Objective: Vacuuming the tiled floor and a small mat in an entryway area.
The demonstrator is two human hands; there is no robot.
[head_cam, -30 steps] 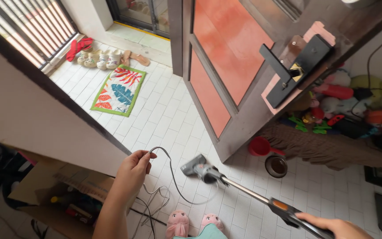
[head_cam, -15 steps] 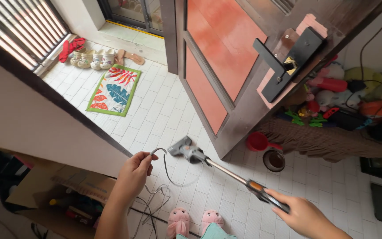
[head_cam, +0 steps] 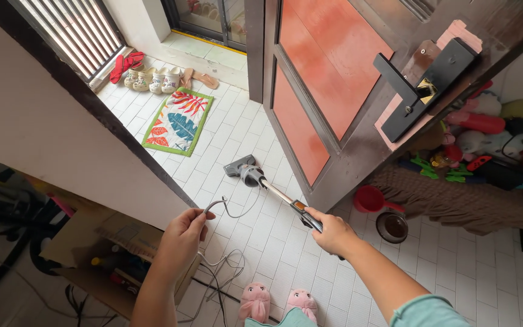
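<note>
Head view: a person runs a slim grey stick vacuum (head_cam: 267, 188) over the white tiled floor (head_cam: 237, 145) by an open door.

The right hand (head_cam: 332, 232) is clenched around the vacuum's dark handle, arm stretched forward; the metal tube slants away to the grey floor head (head_cam: 241, 168), which rests on the tiles just beside the brown and orange wooden door (head_cam: 322, 91), well short of the leaf-patterned doormat (head_cam: 177, 122). The left hand (head_cam: 183, 233) grasps a thin grey power cord (head_cam: 228, 212), lifted in a loop, its slack lying coiled on the floor below. Two pink plush slippers (head_cam: 276, 301) show at the bottom edge. A red plastic scoop (head_cam: 367, 199) lies near a round metal bowl (head_cam: 391, 226).
</note>
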